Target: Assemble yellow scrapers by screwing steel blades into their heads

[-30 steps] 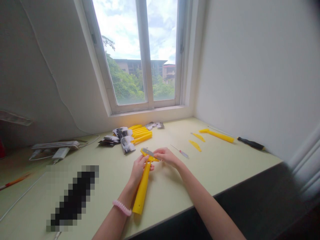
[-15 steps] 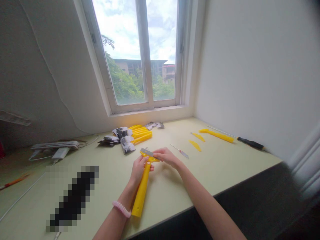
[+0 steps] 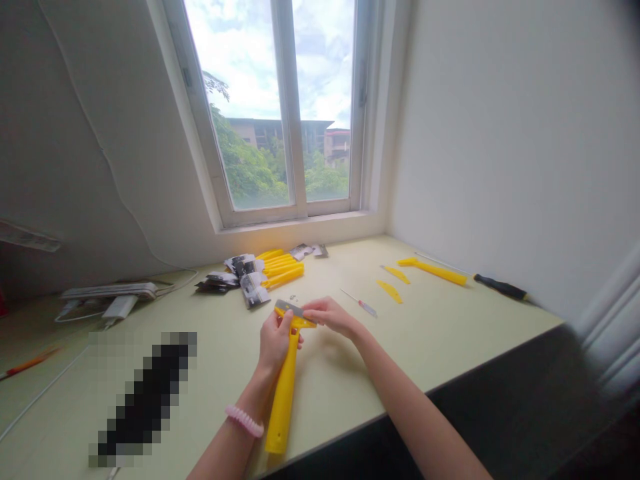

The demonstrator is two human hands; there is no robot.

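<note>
A yellow-handled scraper (image 3: 281, 400) lies across my left wrist area, its handle slanting down toward the table's front edge. My left hand (image 3: 275, 340) is closed round the neck and head of the scraper, thumb on top. Along the head sits a flat grey metal blade (image 3: 284, 307). My right hand (image 3: 331, 316) pinches the blade's right end against the yellow head; its fingertips are partly hidden. Just beyond the head, a few tiny metal pieces (image 3: 293, 298), too small to name, rest on the table. A small screwdriver (image 3: 367, 308) lies right of my right hand.
Several yellow scrapers (image 3: 285, 272) with dark-and-white covers are piled toward the window. At right lie two yellow plates (image 3: 390, 291), a yellow handle (image 3: 440, 272) and a black-handled screwdriver (image 3: 500, 287). A power strip (image 3: 110, 291) and a pixelated dark object (image 3: 147, 400) are at left.
The scraper's handle end has swung slightly down toward the table's front edge, and its head has shifted a little left with both hands. More of the tiny metal pieces now show.
</note>
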